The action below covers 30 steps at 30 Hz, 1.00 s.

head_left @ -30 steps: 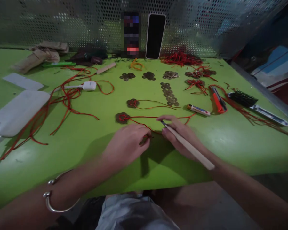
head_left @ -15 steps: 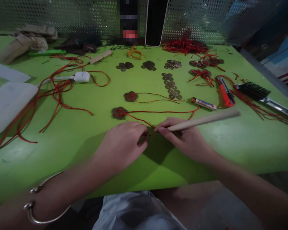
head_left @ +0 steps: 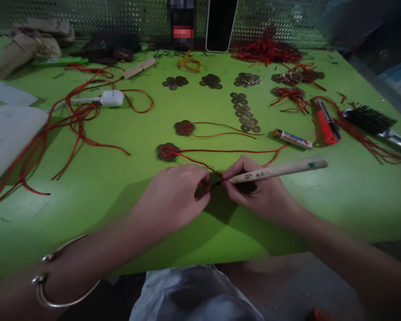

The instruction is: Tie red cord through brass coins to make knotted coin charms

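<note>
My left hand point(head_left: 173, 198) is curled, thumb and forefinger brought together. A trace of red shows at its fingertips, but what they grip is hidden. My right hand point(head_left: 259, 189) holds a wooden-handled tool point(head_left: 284, 169) like a pen. The tool's thin dark tip point(head_left: 218, 183) points left to the left fingertips. Just beyond my hands lies a flower-shaped cluster of coins bound with red cord point(head_left: 168, 152). One of its cord tails point(head_left: 198, 163) runs to the right fingertips, another stretches right along the table. A second bound coin cluster point(head_left: 184, 128) lies behind it.
Loose coins point(head_left: 244, 112) and coin piles point(head_left: 211, 81) lie farther back. At right are a marked white stick point(head_left: 293, 139), a red cutter knife point(head_left: 328, 122) and a black-bristled brush point(head_left: 369, 120). Red cords point(head_left: 76, 120) tangle with a white charger point(head_left: 112, 98) at left. A phone point(head_left: 221, 26) stands behind.
The tool in my right hand has turned, so markings on its handle and its dark tip now show. Both hands have shifted slightly right in view. The view has tilted a little.
</note>
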Motion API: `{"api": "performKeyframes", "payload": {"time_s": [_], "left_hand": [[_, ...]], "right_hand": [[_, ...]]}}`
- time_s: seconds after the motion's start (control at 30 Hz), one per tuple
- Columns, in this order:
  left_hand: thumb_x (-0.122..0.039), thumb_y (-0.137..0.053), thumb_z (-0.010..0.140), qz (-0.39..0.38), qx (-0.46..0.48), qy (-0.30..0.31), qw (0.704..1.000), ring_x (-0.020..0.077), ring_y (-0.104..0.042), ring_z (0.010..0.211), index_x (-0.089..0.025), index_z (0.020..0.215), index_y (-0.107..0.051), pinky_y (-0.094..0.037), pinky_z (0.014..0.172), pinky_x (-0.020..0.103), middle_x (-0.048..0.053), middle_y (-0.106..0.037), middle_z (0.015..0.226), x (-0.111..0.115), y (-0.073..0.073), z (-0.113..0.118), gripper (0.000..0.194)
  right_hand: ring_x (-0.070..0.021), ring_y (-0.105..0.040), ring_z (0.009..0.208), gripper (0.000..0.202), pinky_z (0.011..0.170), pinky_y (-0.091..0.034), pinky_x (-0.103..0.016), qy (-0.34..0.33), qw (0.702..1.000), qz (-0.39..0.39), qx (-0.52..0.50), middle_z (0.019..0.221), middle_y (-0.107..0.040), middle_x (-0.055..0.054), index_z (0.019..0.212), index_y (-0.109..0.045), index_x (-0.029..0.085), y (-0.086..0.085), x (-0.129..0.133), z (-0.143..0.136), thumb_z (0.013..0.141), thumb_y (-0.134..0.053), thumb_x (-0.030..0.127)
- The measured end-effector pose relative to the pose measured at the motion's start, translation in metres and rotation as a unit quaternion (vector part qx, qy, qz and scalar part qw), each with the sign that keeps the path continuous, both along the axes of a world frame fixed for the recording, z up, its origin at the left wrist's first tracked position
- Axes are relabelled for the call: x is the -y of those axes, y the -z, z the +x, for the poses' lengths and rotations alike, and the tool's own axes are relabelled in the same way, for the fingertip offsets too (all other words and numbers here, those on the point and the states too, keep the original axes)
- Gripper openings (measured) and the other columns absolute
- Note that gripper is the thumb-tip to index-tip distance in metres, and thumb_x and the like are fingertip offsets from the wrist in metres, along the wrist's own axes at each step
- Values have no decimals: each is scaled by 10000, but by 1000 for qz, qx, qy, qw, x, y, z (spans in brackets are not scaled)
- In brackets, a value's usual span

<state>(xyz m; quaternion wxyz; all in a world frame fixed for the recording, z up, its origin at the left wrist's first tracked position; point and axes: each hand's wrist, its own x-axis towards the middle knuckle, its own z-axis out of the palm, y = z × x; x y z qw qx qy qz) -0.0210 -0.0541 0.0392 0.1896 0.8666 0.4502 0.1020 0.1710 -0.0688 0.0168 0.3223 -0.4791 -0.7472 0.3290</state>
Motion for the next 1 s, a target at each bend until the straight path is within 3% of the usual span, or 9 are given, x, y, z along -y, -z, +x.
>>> {"api": "performKeyframes", "payload": {"time_s": [0.63,1.0], "left_hand": [[-169,-520,786,7,-20,20,1000,147,-533,584,-171,713,-563,-337,510,267,13,-593,678,-1,-2,0,84],[-167,-523,815,16,-13,32,999,180,-579,685,-174,812,-615,-404,589,273,26,-629,746,-3,0,-2,92]], "right_hand": [[-102,-521,583,154,510,-407,-201,-20,1000,-4,15,694,-577,18,813,-483,210,-1,-3,-3,734,-561,104],[-110,-516,601,118,527,-415,-213,-19,1000,-20,7,711,-571,12,825,-483,212,-1,-3,-2,767,-555,138]]}}
